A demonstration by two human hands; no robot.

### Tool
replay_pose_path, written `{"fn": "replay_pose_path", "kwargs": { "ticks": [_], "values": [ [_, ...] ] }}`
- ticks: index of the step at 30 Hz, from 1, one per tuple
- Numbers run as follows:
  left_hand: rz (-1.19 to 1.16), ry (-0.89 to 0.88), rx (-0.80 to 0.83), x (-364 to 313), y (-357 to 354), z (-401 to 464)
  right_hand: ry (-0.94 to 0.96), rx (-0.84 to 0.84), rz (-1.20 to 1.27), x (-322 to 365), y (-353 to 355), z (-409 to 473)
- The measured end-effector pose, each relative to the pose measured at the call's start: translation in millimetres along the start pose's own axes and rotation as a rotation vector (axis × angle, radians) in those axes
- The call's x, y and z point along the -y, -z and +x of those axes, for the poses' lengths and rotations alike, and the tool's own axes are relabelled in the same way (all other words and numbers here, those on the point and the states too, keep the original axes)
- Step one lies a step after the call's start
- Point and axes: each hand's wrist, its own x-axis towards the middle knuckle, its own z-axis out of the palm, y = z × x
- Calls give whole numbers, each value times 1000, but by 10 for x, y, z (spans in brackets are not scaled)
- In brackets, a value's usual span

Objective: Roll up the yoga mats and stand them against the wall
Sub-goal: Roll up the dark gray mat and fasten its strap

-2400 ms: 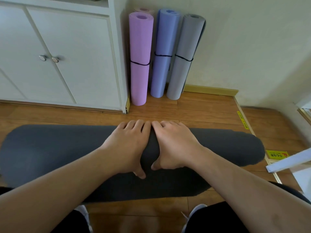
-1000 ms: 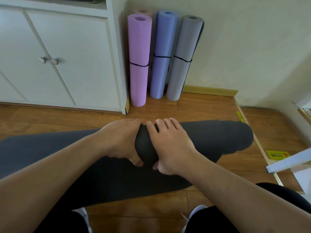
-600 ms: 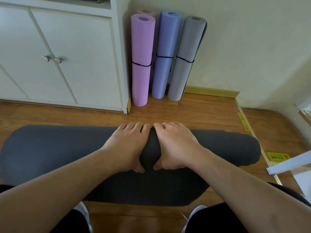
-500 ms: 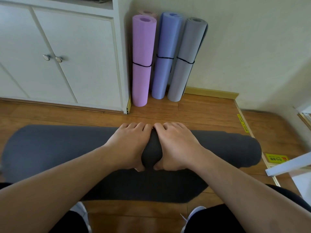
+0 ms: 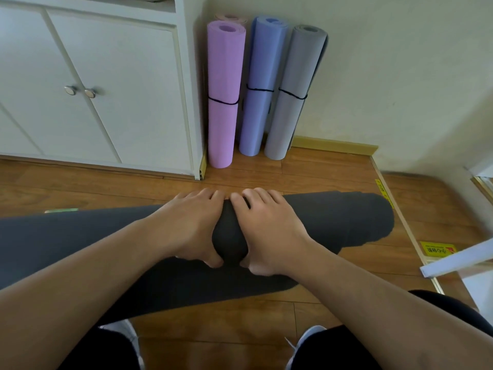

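Most of this job looks done. Against the wall at about twelve o'clock stand three rolled mats, side by side and each tied with a black band: from the left a pink mat [image 5: 225, 97], a blue mat [image 5: 262, 84] and a grey mat [image 5: 293, 94]. The tip of a fourth, paler roll [image 5: 230, 17] peeks up behind the pink one, so I count four standing, though that last is mostly hidden. A white cabinet [image 5: 106, 84] sits at ten o'clock, just beside them.

One dark mat [image 5: 333, 220] is left, lying crosswise on the wooden floor [image 5: 320, 172] at the centre, nearly rolled, with a short flap flat toward six o'clock. The left hand [image 5: 192, 231] and the right hand [image 5: 266, 228] sit close together on the roll's middle, each wrapped over it, fingers on top and thumbs tucked underneath.

By my reckoning what remains is finishing that last turn, possibly banding it, and standing it beside the others, likely at one o'clock by the grey mat.
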Motion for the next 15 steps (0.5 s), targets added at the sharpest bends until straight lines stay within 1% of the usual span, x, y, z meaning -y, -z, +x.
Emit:
{"fn": "replay_pose_path", "kwargs": {
  "ticks": [4,7,9,11,13,15],
  "values": [
    [153,-39,-85,-72,-164,-47,-38,32,36,-58,44,34],
    [192,-70,-144,-92,-259,35,-95,85,95,-61,37,35],
    [182,-86,-145,-83,-274,89,-111,97,119,-52,16,19],
    [153,-97,-134,-61,-239,120,-97,64,110,-44,18,-15],
    [94,-90,-114,-15,-162,146,-78,22,66,-20,60,-58],
    [30,-73,-83,36,-61,162,-84,35,2,22,115,-87]
  ]
}}
